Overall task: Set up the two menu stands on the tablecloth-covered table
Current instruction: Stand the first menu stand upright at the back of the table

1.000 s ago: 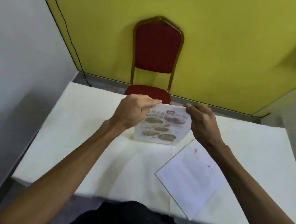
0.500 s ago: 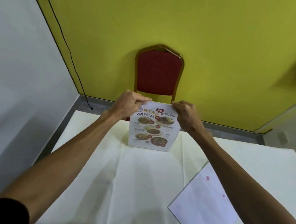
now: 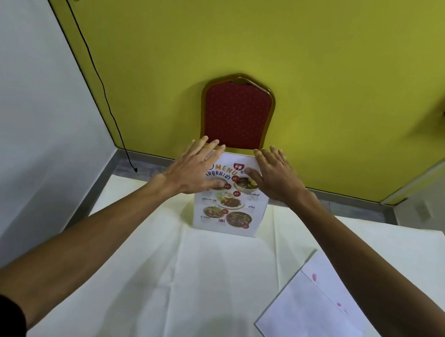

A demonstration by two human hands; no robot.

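Observation:
One menu stand [image 3: 229, 207] with food pictures stands upright near the far edge of the white tablecloth [image 3: 207, 281]. My left hand [image 3: 196, 169] hovers at its top left corner and my right hand [image 3: 273, 177] at its top right corner. Both hands have their fingers spread and hold nothing. A second menu stand [image 3: 313, 326] lies flat on the cloth at the near right, showing a plain whitish face, partly under my right forearm.
A red padded chair [image 3: 237, 112] with a gold frame stands behind the table against the yellow wall. A black cable [image 3: 94, 71] runs down the wall corner at left. A grey wall lies close on the left side.
Both hands have let go of the upright menu stand's top edge and opened their fingers. The stand stays standing on the cloth. The view has tilted up and drawn closer.

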